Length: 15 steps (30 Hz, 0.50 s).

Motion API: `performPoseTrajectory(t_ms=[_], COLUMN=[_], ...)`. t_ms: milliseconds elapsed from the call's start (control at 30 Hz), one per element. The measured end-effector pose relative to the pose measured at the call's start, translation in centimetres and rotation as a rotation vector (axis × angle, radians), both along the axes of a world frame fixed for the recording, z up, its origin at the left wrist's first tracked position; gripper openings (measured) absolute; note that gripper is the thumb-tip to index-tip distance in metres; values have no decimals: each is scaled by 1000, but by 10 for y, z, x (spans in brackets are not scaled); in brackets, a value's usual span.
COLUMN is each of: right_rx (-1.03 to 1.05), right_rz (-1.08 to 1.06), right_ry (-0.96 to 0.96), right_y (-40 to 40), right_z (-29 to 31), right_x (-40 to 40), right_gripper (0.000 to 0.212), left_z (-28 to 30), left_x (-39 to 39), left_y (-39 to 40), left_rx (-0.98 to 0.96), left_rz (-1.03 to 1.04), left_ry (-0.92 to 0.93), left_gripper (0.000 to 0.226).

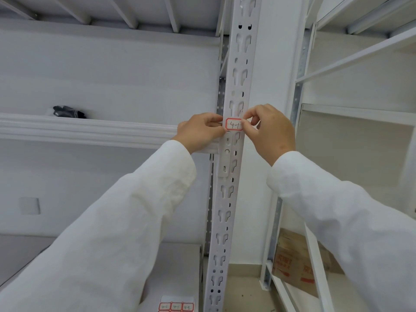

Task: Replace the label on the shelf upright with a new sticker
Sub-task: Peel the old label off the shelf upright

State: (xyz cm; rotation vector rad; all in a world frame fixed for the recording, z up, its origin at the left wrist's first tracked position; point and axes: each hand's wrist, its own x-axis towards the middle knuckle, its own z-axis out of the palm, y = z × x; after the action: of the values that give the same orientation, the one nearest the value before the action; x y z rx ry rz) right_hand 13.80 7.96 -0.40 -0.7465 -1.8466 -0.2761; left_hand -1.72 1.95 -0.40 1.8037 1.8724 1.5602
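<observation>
- White metal shelving fills the view, pale wall behind, camera tilted up at the rack.
- Sticker (234,124), red border with handwritten "4-1", sits on the front face of the shelf upright (238,70), level with the shelf beam (90,131) that meets the post from the left.
- Sticker's long axis runs across the post, at right angles to the post's own vertical run.
- My left hand (199,131) is at the sticker's left edge, fingers curled in, tips touching or pinching that edge; I cannot tell which.
- My right hand (269,131) is at the right edge, thumb and forefinger closed in a pinch on that end of the sticker.
- Both hands equally near, one per short end, sticker stretched between them.
- Cannot tell if it is fully stuck down or still partly held off the metal.
- My guess: this is the new sticker being placed; next is pressing flat from the ends toward the middle, keeping it square to the post.
- Risk: slots in the post under the sticker, so it could dimple or crease.
- Further out: sheet of spare stickers (176,306) on the lower shelf, bottom of view.
- Dark bundle (68,111) on the left shelf, unclear what.
- Cardboard box (292,262) low on the right, behind the next rack.
</observation>
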Motion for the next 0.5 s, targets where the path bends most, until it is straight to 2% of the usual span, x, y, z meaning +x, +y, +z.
performPoseTrajectory(t_ms=[100, 200, 333, 433, 500], right_rx=[-15, -65, -52, -19, -67], right_rz=[-15, -20, -90, -114, -35], right_ry=[3, 47, -36, -103, -70], right_y=[-1, -5, -6, -5, -3], right_z=[-1, 1, 5, 7, 6], right_x=[-2, -6, -10, -8, -6], right_gripper=[11, 13, 18, 17, 13], left_z=[1, 0, 0, 1, 1], left_x=[2, 3, 4, 4, 4], left_y=[-2, -4, -4, -5, -5], left_rx=[0, -6, -5, -3, 1], left_rz=[12, 1, 1, 18, 19], left_ry=[0, -14, -27, -17, -14], left_gripper=[37, 45, 47, 38, 36])
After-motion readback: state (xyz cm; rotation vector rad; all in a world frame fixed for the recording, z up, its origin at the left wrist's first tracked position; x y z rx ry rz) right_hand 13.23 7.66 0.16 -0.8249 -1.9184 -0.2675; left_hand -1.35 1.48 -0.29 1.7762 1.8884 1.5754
